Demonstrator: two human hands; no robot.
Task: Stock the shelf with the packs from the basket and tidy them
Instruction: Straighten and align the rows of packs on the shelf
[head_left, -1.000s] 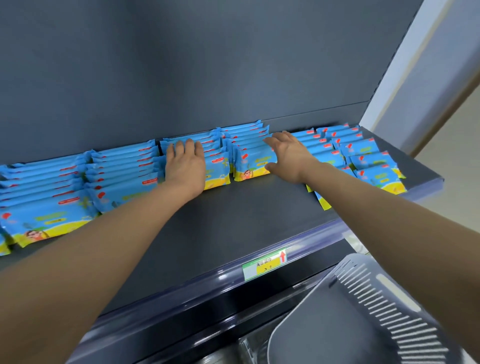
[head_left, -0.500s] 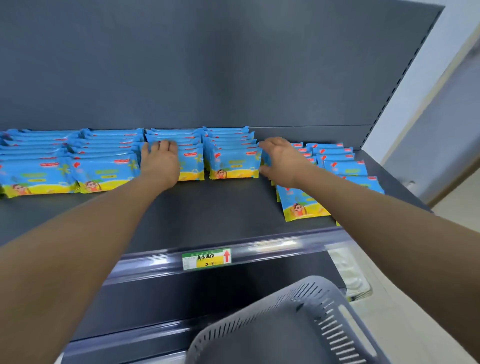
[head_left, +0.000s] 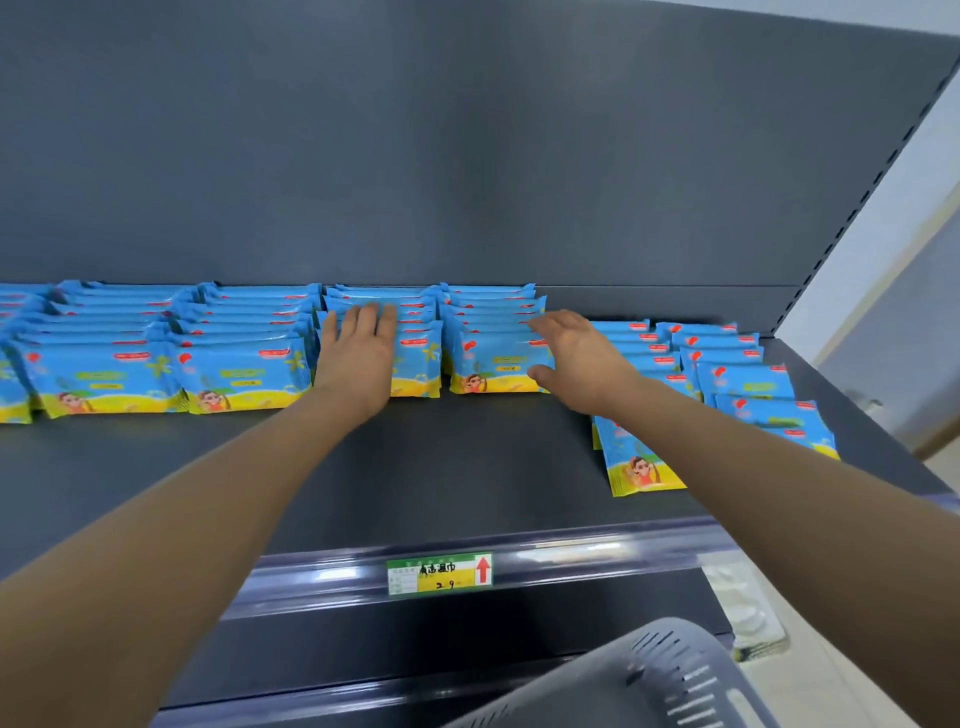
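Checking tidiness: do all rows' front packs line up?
No, the front pack by the right hand juts well forward of the other rows.

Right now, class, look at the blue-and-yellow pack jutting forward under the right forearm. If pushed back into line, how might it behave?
The pack lies flat and low, so it would probably slide rather than tip or roll. Its glossy wrapper on the smooth shelf suggests it slips easily. Sealed film edges hint at a soft, slightly floppy pouch, likely light.

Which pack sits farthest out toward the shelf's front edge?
The skewed pack under the right forearm, well forward of the neat rows.
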